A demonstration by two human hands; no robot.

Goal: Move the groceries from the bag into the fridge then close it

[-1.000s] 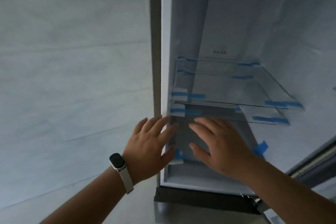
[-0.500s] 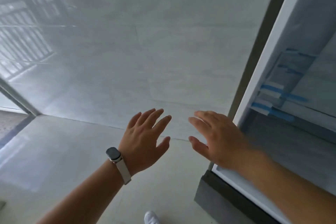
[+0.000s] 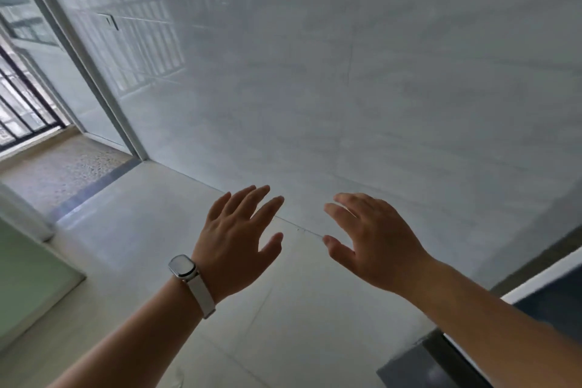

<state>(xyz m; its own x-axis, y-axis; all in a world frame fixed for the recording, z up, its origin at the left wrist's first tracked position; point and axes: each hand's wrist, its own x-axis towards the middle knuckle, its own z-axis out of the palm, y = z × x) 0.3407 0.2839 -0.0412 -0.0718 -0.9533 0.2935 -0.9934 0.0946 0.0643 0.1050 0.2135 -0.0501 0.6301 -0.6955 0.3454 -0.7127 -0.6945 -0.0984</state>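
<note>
Left hand point(image 3: 234, 244) and right hand point(image 3: 374, 241) both spread, empty, mid-frame. Fridge point(image 3: 535, 287) barely in lower right; bag not visible. Risk: the search drags while fridge stands open.

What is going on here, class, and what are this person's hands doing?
A person holds the left hand, a watch on its wrist, and the right hand out in the air, fingers spread, gripping nothing. Behind them are a pale wall and floor. Only an edge of the fridge shows at lower right; no bag or groceries are in view.
</note>
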